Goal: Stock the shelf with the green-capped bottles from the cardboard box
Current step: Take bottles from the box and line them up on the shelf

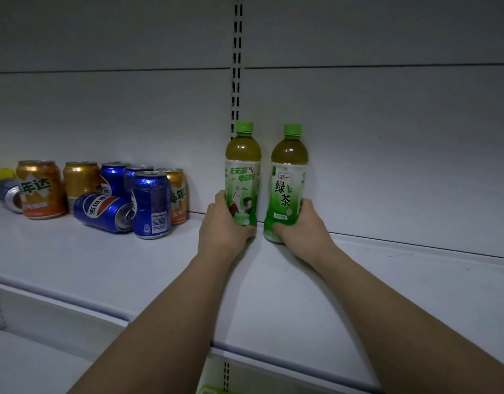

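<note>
Green-capped plastic tea bottles, one (241,177) in the left hand (223,223) and one (288,183) in the right hand (303,226), stand upright at the back of the white metal shelf (103,263). Each grip wraps a bottle's base, likely to seat it flat, apart from the drink cans (103,194).

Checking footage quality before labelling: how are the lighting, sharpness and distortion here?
Head view: dim, bluish light; wide-angle bending curves the shelf front edge; bottle labels read sharply; far-left cans are soft; small glare spots on the blue cans.
</note>
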Demonstrator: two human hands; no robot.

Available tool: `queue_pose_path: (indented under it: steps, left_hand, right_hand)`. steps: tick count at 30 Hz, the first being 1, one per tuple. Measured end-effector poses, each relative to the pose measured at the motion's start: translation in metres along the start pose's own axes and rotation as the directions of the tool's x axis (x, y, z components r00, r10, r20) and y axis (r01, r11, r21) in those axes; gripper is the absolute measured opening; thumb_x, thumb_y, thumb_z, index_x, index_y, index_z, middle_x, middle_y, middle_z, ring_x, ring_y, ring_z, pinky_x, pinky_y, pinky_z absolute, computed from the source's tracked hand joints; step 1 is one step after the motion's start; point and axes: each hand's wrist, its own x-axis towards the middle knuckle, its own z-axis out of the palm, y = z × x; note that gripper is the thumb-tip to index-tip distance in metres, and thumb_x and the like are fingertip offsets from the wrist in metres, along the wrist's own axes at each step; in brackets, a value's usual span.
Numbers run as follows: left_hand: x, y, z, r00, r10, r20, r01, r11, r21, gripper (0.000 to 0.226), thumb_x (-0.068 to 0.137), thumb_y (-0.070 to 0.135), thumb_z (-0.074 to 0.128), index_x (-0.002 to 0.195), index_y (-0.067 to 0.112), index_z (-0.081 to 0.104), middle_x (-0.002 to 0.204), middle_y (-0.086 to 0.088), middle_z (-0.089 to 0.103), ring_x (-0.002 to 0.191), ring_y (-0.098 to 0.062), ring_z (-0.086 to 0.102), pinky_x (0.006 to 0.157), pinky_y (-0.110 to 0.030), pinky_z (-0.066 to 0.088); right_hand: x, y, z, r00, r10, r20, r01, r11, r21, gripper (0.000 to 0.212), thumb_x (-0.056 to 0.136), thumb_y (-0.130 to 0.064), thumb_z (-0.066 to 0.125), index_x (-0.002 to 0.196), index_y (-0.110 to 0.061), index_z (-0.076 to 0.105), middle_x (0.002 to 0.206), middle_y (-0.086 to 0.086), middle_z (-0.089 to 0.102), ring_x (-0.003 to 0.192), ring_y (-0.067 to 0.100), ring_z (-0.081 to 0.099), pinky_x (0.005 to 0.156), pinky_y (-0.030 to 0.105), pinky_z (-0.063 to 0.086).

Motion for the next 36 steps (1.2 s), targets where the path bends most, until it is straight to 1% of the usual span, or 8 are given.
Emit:
queue_pose_path:
  steps: [10,13,16,18,21,23,28,36]
  left_hand:
    - [-0.004,0.001,0.002,0.998,-0.056,-0.009,0.056,0.998,0.034,0.075,0.069,0.031,0.083,0.13,0.02,0.04,0.125,-0.003,0.063,0.112,-0.025,0.061,0.091,-0.041,0.052]
    - [-0.011,0.01,-0.002,0.997,-0.076,-0.017,0.076,0.997,0.018,0.084,0.068,0.034,0.082,0.135,0.015,0.035,0.129,-0.009,0.058,0.116,-0.029,0.058,0.093,-0.044,0.051]
    - [-0.022,0.019,-0.014,0.994,-0.098,-0.05,0.107,0.966,0.235,0.094,0.067,0.047,0.078,0.14,0.013,0.03,0.135,-0.013,0.048,0.126,-0.033,0.047,0.1,-0.048,0.045]
    - [-0.033,0.026,-0.022,0.997,-0.07,-0.041,0.08,0.932,0.354,0.086,0.071,0.053,0.073,0.137,0.015,0.033,0.133,-0.012,0.046,0.127,-0.032,0.043,0.099,-0.049,0.041]
    - [-0.046,0.042,-0.033,0.999,-0.031,0.031,0.016,0.917,0.399,0.07,0.08,0.053,0.062,0.135,0.016,0.038,0.132,-0.012,0.045,0.126,-0.033,0.041,0.101,-0.051,0.039]
    - [-0.06,0.054,-0.038,0.99,-0.009,0.141,-0.057,0.885,0.462,0.063,0.086,0.054,0.052,0.135,0.016,0.041,0.134,-0.012,0.046,0.127,-0.034,0.041,0.102,-0.052,0.039]
    - [-0.101,0.087,-0.048,0.925,0.029,0.378,-0.188,0.9,0.392,0.05,0.087,0.057,0.047,0.122,0.023,0.057,0.121,-0.005,0.063,0.112,-0.028,0.057,0.097,-0.045,0.047]
    - [-0.184,0.097,-0.076,0.903,0.074,0.424,-0.218,0.928,0.303,0.037,0.084,0.053,0.05,0.107,0.027,0.064,0.113,0.0,0.067,0.104,-0.024,0.061,0.093,-0.04,0.049]
  right_hand:
    - [-0.008,0.005,-0.002,1.0,0.012,0.008,-0.012,0.998,0.055,0.057,0.084,-0.011,0.07,0.131,-0.012,0.039,0.122,-0.001,0.057,0.1,0.01,0.05,0.084,0.022,0.039]
    - [-0.013,-0.001,-0.002,0.998,0.022,-0.054,-0.021,1.0,0.018,0.056,0.081,-0.018,0.071,0.128,-0.012,0.041,0.119,-0.001,0.056,0.106,0.017,0.057,0.089,0.028,0.047]
    - [-0.022,-0.002,-0.002,0.997,0.027,-0.079,-0.034,0.995,-0.097,0.054,0.077,-0.031,0.066,0.121,-0.009,0.044,0.121,0.014,0.058,0.109,0.033,0.059,0.094,0.048,0.051]
    - [-0.034,-0.014,-0.007,0.998,0.024,-0.052,-0.033,0.985,-0.171,0.054,0.079,-0.034,0.063,0.122,-0.006,0.047,0.121,0.016,0.057,0.111,0.035,0.056,0.095,0.049,0.049]
    - [-0.058,-0.038,-0.028,0.999,0.043,0.004,-0.04,0.96,-0.278,0.055,0.086,-0.036,0.059,0.129,-0.006,0.044,0.128,0.017,0.053,0.118,0.037,0.051,0.098,0.044,0.046]
    - [-0.074,-0.045,-0.044,0.995,0.089,0.054,-0.065,0.937,-0.344,0.055,0.089,-0.04,0.057,0.13,-0.006,0.044,0.13,0.017,0.053,0.12,0.037,0.05,0.098,0.043,0.046]
    - [-0.114,-0.049,-0.082,0.987,0.146,0.072,-0.107,0.915,-0.39,0.036,0.089,-0.039,0.054,0.106,-0.008,0.06,0.11,0.011,0.066,0.103,0.032,0.061,0.089,0.04,0.051]
    - [-0.195,-0.059,-0.119,0.988,0.145,0.053,-0.098,0.854,-0.51,0.032,0.088,-0.034,0.054,0.1,-0.007,0.067,0.103,0.01,0.07,0.096,0.03,0.063,0.088,0.039,0.053]
